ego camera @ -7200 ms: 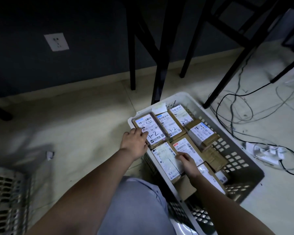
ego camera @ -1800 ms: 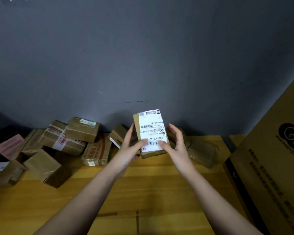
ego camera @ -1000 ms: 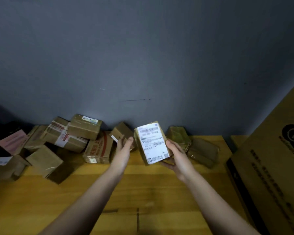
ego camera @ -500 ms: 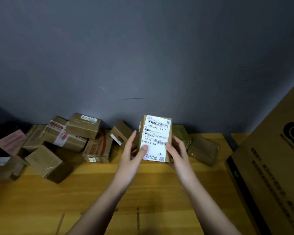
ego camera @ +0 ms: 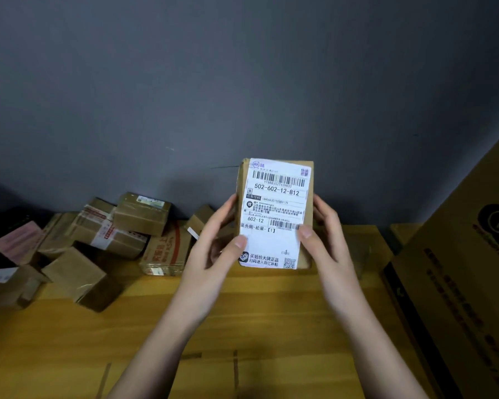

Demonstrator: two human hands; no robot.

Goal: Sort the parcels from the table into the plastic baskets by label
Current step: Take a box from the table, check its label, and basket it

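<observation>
Parcel point(ego camera: 274, 214): held upright between both hands, lifted clear of the worktop point(ego camera: 69, 349), white label point(ego camera: 274, 223) turned toward the camera, "502-602-12-812" and "602-12" legible.
Long axis: vertical, top edge pointing up at the grey wall point(ego camera: 242, 82), short bottom edge nearest the wrists.
Left hand point(ego camera: 213, 254): grasping the parcel's left edge, thumb pressed on the label's lower left, fingers wrapped behind.
Right hand point(ego camera: 326, 243): grasping the right edge, thumb on the label near the lower barcode, fingers behind the box.
Nearer hand: neither; parcel centred between the two, equally supported.
Step, by judgement: label being read, basket choice pending.
Baskets: out of view, so direction of the coming carry cannot be told.
Remaining parcels point(ego camera: 104, 240): heaped to the left of the left hand, against the wall, several tilted or leaning on each other; a couple more behind the held parcel, mostly hidden.
Large carton point(ego camera: 458, 283): just right of the right hand, standing at the worktop's edge.
Risk, by judgement: slight; two-sided grip looks secure, though a one-handed transfer would need a shifted hold.
</observation>
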